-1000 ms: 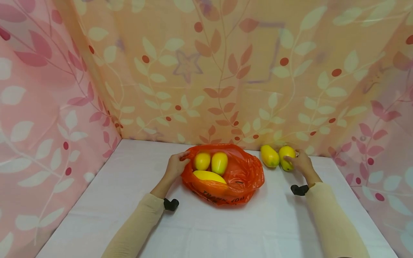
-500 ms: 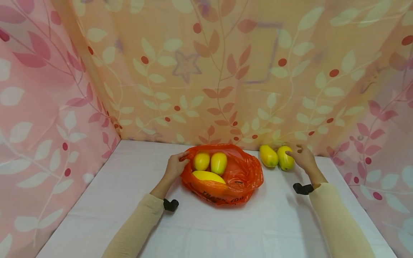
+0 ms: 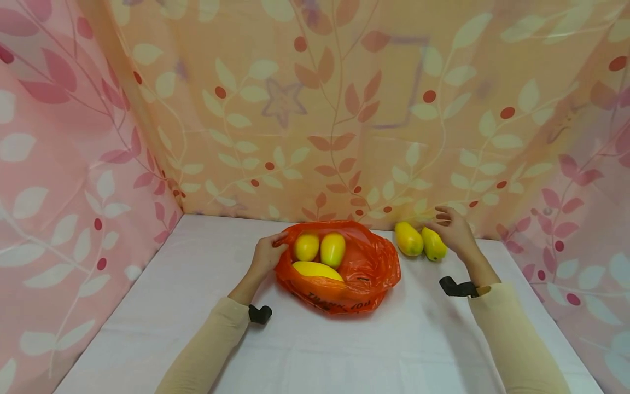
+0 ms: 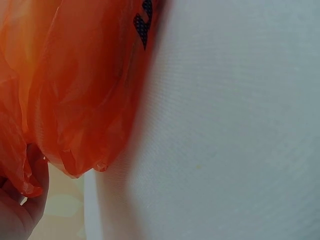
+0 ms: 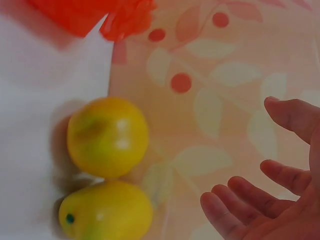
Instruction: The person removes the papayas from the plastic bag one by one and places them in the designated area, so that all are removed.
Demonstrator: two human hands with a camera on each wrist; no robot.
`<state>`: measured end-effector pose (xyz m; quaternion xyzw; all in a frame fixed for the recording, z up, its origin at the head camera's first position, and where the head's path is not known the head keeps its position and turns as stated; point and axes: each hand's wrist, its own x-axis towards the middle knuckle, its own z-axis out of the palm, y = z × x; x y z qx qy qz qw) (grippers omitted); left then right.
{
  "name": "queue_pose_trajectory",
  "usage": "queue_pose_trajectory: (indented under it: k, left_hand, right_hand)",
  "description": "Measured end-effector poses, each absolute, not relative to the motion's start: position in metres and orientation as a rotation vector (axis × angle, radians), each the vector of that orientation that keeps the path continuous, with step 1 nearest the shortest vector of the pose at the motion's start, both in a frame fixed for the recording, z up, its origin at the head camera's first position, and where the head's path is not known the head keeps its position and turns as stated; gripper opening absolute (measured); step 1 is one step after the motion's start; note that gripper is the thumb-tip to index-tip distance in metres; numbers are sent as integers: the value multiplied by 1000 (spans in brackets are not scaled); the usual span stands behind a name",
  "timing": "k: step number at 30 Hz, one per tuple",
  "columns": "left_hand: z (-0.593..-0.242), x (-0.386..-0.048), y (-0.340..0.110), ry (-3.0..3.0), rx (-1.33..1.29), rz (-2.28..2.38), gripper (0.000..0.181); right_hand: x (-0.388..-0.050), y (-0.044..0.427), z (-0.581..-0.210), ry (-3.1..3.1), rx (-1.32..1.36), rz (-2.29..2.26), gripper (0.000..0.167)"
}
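A red-orange plastic bag (image 3: 371,265) with dark lettering lies on the table with its mouth spread. Inside are two yellow-green mango-like fruits (image 3: 333,250) and a longer bright yellow fruit (image 3: 317,270), partly hidden by the bag. My left hand (image 3: 268,255) pinches the bag's left rim; the left wrist view shows the fingers (image 4: 40,172) at the plastic. Right of the bag, two more mango-like fruits, a left one (image 3: 409,239) and a right one (image 3: 433,244), lie side by side. Above the right one hovers my right hand (image 3: 455,232), fingers apart and holding nothing.
A white cloth (image 3: 339,355) covers the table. Patterned fabric walls stand behind it (image 3: 334,109) and at the left (image 3: 74,219) and right (image 3: 581,235). The loose fruits lie close to the back wall. Black wrist mounts (image 3: 260,314) sit below both hands.
My right hand has come off the right loose fruit and risen above it, with its fingers spreading. My left hand has stayed at the bag's rim.
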<state>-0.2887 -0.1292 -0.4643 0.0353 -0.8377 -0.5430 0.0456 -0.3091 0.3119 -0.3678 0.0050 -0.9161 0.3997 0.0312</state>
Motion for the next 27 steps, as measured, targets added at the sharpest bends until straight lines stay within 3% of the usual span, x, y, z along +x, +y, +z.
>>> queue_pose_trajectory:
  k: [27]
  left_hand:
    - [-466, -289, -127, -2511, 143, -1696, 39]
  right_hand:
    - [-269, 227, -351, -2670, 408, 1321, 54]
